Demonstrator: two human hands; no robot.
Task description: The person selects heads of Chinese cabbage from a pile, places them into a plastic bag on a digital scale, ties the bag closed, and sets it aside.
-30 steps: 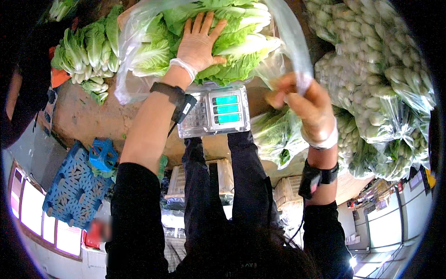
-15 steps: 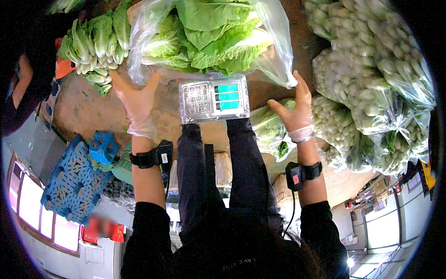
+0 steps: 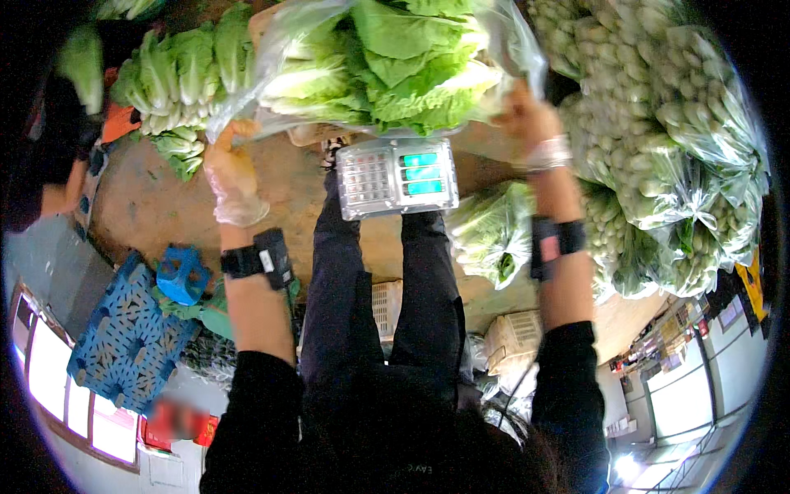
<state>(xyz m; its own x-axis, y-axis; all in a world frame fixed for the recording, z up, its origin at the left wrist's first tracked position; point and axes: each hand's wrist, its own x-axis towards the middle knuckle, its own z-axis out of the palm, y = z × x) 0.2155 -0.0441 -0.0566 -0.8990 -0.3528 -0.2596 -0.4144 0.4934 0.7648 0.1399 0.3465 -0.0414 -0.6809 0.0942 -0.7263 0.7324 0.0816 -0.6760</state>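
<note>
In front of me, a clear plastic bag point(image 3: 288, 53) full of large leafy green heads point(image 3: 407, 70) sits behind the display panel of a digital scale point(image 3: 370, 177), whose screens are lit. My left hand point(image 3: 233, 169), in a thin clear glove, has its fingers closed on the bag's left corner. On the opposite side my gloved right hand point(image 3: 531, 119) is closed at the bag's right edge, somewhat smeared by motion. The bag's far end runs out of the picture.
Loose leafy heads point(image 3: 177, 70) lie in a row at the left, near another person's arm point(image 3: 62, 198). Filled bags of pale-stemmed greens point(image 3: 642, 148) are piled at the right. One smaller bag of greens point(image 3: 498, 230) lies nearer. A blue stool point(image 3: 183, 272) and blue plastic pallet point(image 3: 132, 329) stand lower left.
Both hands were spread open beside the bag; now their fingers have closed on its two edges. My right hand moved up and inward. At the far left, the other person now has a leafy head raised.
</note>
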